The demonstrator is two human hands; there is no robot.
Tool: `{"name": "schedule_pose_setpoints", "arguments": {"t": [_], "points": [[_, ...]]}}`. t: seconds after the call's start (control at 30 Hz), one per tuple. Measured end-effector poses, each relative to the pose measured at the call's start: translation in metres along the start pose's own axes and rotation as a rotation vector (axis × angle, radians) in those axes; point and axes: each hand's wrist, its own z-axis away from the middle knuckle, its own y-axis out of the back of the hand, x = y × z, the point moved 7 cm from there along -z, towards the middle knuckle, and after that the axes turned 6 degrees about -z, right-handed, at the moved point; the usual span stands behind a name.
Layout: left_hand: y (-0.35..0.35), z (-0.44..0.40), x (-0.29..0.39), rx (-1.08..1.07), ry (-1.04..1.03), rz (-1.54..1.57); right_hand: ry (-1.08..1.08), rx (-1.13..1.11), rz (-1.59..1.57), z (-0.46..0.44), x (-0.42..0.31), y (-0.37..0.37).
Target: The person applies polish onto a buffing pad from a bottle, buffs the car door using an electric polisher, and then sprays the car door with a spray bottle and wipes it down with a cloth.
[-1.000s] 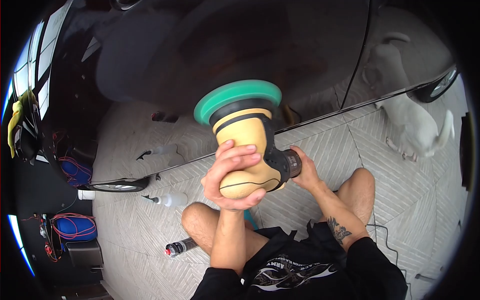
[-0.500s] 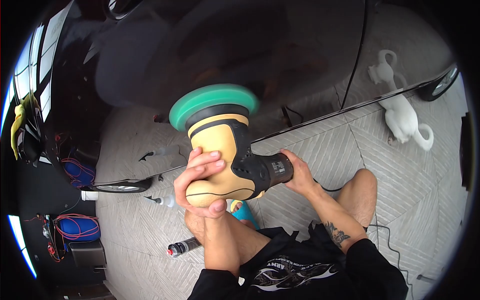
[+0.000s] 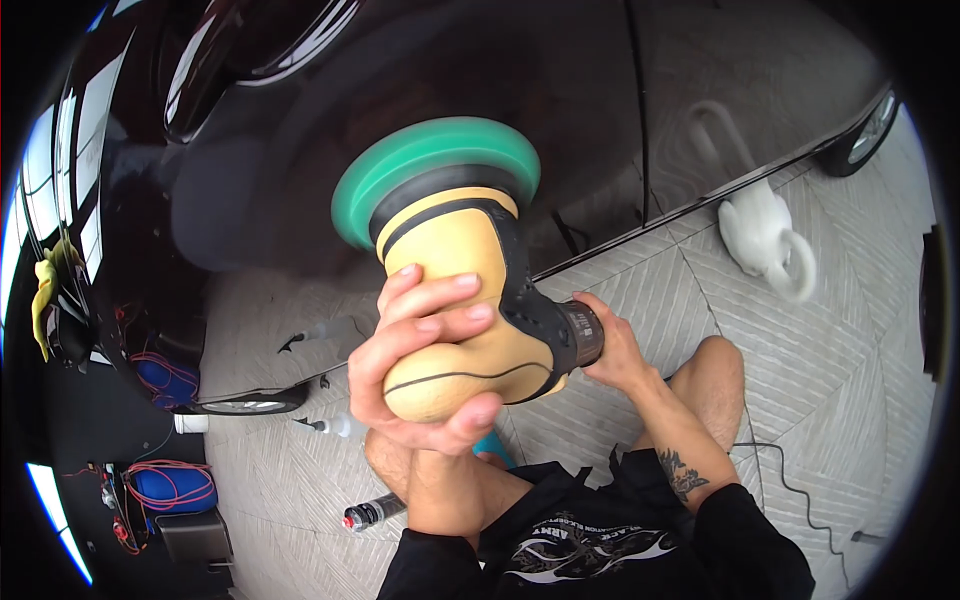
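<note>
With both hands I hold a yellow and black polisher (image 3: 450, 245), its green foam pad (image 3: 435, 165) against or very near the dark, glossy car side (image 3: 570, 110). The pad's edge is smeared, as if spinning. My left hand (image 3: 425, 355) is wrapped round the rounded yellow head, fingers over its upper side and thumb below. On the black rear handle my right hand (image 3: 612, 345) is closed, partly hidden behind it. The pad's working face cannot be seen.
A white cat (image 3: 757, 235) is on the patterned floor at right, close to the car. A power cord (image 3: 800, 490) trails at lower right. A spray bottle (image 3: 340, 425) and a dark bottle with a red tip (image 3: 370, 513) lie left of me. Farther left is a blue tank (image 3: 175, 487) with red hose.
The polisher appears a little higher and larger, its pad farther up in view. My hands still grip it. The cat has shifted leftward in view, and the camera angle has changed somewhat.
</note>
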Motion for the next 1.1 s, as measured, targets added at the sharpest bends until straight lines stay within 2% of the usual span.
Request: {"name": "schedule_pose_setpoints", "arguments": {"t": [0.1, 0.2, 0.33, 0.37, 0.47, 0.63, 0.8, 0.9, 1.1], "points": [[-0.023, -0.016, 0.011, -0.03, -0.079, 0.112, -0.02, 0.025, -0.04, 0.0, -0.004, 0.019], [-0.049, -0.026, 0.018, -0.108, -0.045, -0.021, -0.019, 0.059, -0.052, 0.001, -0.006, 0.039], [-0.078, -0.036, 0.028, -0.124, -0.08, 0.027, 0.04, 0.056, 0.05, 0.006, 0.008, 0.058], [-0.084, -0.037, 0.03, -0.118, -0.093, 0.044, -0.03, 0.096, -0.038, 0.008, 0.018, 0.062], [-0.096, -0.04, 0.031, -0.113, -0.109, 0.076, -0.001, 0.124, -0.068, 0.008, 0.014, 0.075], [-0.071, -0.044, 0.029, -0.046, -0.071, 0.072, -0.037, 0.057, 0.048, 0.007, -0.014, 0.08], [-0.028, -0.038, 0.024, 0.038, -0.022, 0.037, 0.038, 0.049, 0.071, -0.004, -0.036, 0.063], [-0.005, -0.037, 0.024, 0.048, 0.03, -0.091, 0.076, 0.03, 0.082, -0.008, -0.049, 0.047], [0.041, -0.03, 0.012, 0.158, -0.014, -0.018, 0.164, -0.02, 0.112, -0.012, -0.074, 0.015]]}}
